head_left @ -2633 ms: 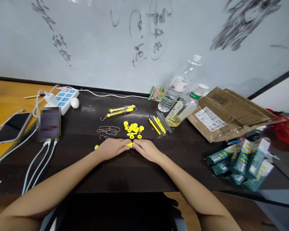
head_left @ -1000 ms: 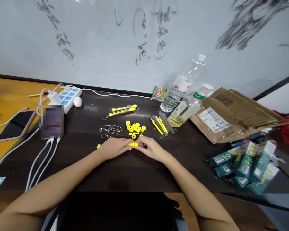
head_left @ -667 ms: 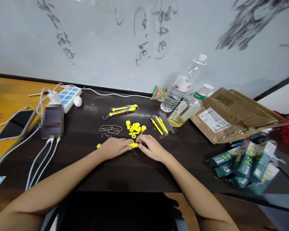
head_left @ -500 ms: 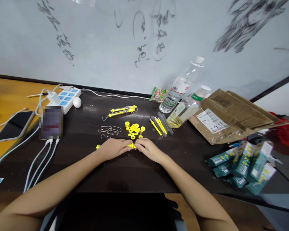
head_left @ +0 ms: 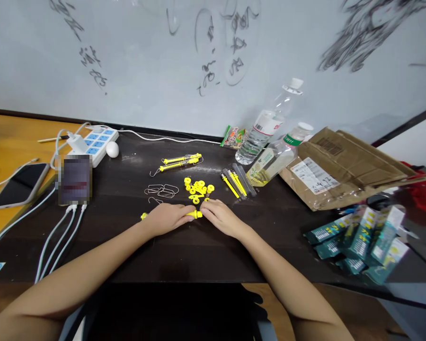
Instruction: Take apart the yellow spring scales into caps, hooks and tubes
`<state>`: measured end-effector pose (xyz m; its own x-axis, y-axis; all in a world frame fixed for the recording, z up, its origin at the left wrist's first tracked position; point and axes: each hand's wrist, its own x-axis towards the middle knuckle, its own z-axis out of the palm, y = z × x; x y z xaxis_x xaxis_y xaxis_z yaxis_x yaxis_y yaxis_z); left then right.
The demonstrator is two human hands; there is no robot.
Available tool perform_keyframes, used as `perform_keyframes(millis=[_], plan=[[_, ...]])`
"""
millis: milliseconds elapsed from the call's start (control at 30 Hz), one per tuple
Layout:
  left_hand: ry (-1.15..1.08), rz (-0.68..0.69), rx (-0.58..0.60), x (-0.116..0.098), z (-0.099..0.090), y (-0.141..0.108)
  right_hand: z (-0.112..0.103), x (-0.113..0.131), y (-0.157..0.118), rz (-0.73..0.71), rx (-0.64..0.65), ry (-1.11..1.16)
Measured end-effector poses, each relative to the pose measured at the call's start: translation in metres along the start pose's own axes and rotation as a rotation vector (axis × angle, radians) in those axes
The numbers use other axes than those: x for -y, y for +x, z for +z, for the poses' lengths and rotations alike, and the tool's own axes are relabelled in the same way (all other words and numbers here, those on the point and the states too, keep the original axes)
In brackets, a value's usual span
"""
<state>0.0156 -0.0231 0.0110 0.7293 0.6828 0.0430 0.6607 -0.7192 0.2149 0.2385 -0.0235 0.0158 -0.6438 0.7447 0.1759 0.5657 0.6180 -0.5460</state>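
Note:
My left hand (head_left: 167,219) is wrapped round a yellow tube-like piece (head_left: 194,214), whose ends stick out on both sides. The fingers of my right hand (head_left: 222,218) are bent together at the right end of that piece; whether they pinch a part is hidden. Just behind my hands lie small yellow rings and caps (head_left: 198,188) in a pile, and metal wire hooks (head_left: 161,191) to their left. Two yellow spring scales (head_left: 180,162) rest farther back. Clear tubes with yellow rods (head_left: 237,181) are on the right.
Two bottles (head_left: 259,135) stand by the whiteboard, next to a snack packet (head_left: 233,137). A cardboard package (head_left: 341,166) and green boxes (head_left: 358,241) lie right. At left are a power strip (head_left: 101,144), cables and a phone (head_left: 21,185).
My right hand has shifted slightly right, and more of the piece's yellow end shows between my hands. The left hand keeps its hold. The view has moved a little.

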Motion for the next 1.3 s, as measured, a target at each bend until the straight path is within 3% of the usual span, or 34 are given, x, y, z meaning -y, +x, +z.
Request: perform_keyframes(millis=[367, 1300], plan=[[-0.010, -0.002, 0.005, 0.0015, 0.0037, 0.0000, -0.0032, -0.0001, -0.0010, -0.010, 0.002, 0.137], [-0.012, 0.002, 0.010, 0.0018, 0.0021, -0.0009, 0.0003, 0.0027, -0.0036, 0.054, 0.005, 0.146]])
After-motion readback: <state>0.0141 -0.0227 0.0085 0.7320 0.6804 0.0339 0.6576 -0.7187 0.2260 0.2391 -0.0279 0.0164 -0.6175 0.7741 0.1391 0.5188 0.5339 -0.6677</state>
